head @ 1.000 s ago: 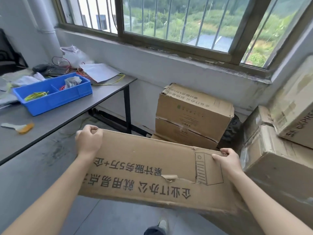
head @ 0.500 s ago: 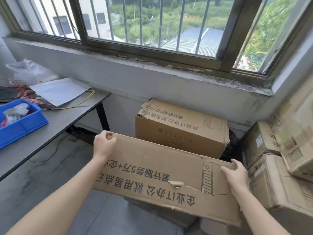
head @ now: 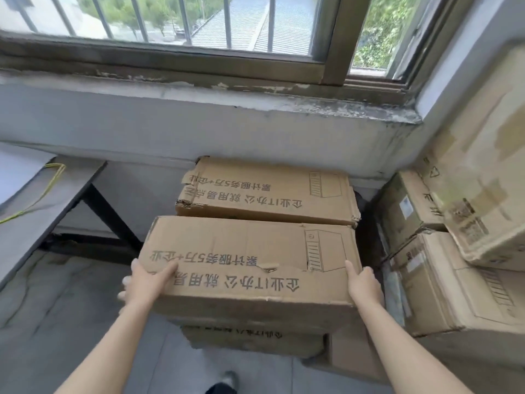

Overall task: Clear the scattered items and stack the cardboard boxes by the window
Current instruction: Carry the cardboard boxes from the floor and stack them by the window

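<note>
Grips tight at both ends: left grip [head: 146, 282] wraps the near-left corner of the carried box [head: 244, 268], thumb flat on top, and right grip [head: 363, 282] clamps the right end the same way. That box hangs level right over a lower box [head: 252, 341] on the floor, just in front of the back box [head: 267, 191] under the window [head: 199, 24]. Has its weight come down yet? Can't tell from here. Progress check: the stacking looks well along, with 1 box against the wall, this 1 going on its pile, and the right-hand pile [head: 426, 285] heaped up beside them. Left to do, I'd say: let go and square the edges. Over on the counter [head: 74, 183] a yellow wire [head: 47, 191] and a paper sheet [head: 17, 172] lie out, so the clearing looks unfinished
</note>
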### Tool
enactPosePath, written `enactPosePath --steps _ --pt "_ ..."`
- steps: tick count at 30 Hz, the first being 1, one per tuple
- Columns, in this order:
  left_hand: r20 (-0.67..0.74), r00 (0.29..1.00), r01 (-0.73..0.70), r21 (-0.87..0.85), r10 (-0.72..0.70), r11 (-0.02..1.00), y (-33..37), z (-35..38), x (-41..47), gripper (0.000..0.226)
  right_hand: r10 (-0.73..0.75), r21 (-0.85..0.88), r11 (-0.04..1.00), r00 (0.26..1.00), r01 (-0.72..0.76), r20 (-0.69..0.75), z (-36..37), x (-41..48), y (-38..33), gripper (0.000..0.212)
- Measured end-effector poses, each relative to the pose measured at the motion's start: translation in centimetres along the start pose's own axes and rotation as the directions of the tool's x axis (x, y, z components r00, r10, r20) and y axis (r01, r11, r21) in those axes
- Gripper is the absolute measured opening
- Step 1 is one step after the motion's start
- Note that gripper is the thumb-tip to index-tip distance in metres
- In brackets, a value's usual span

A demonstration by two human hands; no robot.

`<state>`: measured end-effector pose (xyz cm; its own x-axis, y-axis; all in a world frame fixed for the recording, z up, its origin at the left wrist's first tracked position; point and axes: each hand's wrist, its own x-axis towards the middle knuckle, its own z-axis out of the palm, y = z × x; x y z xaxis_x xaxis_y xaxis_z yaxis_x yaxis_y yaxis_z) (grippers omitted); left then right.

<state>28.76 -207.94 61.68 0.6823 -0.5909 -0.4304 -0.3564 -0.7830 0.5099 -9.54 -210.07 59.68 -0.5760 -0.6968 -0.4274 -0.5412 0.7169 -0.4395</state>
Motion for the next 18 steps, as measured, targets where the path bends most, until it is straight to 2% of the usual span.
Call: enactPosePath --steps 3,5,10,12,15,18 --pt "0.054 0.995 -0.079 -0.13 0.086 0.988 0.1 -0.1 1.0 0.064 0.013 0.007 1.0 0.999 -0.013 -0.039 0.2 0.1 0.0 0.061" --pt "0.091 0.986 -0.121 -0.173 0.139 0.978 1.2 -0.4 1.1 0.057 0.029 0.003 1.0 0.998 -0.029 -0.063 0.2 0.0 0.2 0.062" --pt "0.187 0.968 -0.144 -0.134 0.168 0.98 2.0 -1.4 1.2 0.085 0.057 -0.094 0.993 0.994 -0.066 -0.095 0.4 -0.9 0.0 0.063" --pt "0.217 0.96 -0.155 -0.114 0.177 0.981 1.7 -1.6 1.4 0.085 0.058 -0.125 0.99 0.993 -0.071 -0.104 0.7 -1.3 0.1 0.064" --pt "0.21 0.963 -0.159 -0.075 0.172 0.984 1.5 -1.5 1.4 0.074 0.08 -0.139 0.985 0.989 -0.097 -0.124 0.7 -1.6 -0.1 0.067" --pt "0.18 0.97 -0.155 -0.057 0.162 0.986 1.4 -0.9 1.5 0.079 0.139 -0.1 0.984 0.984 -0.15 -0.113 0.6 -1.8 -1.1 0.067"
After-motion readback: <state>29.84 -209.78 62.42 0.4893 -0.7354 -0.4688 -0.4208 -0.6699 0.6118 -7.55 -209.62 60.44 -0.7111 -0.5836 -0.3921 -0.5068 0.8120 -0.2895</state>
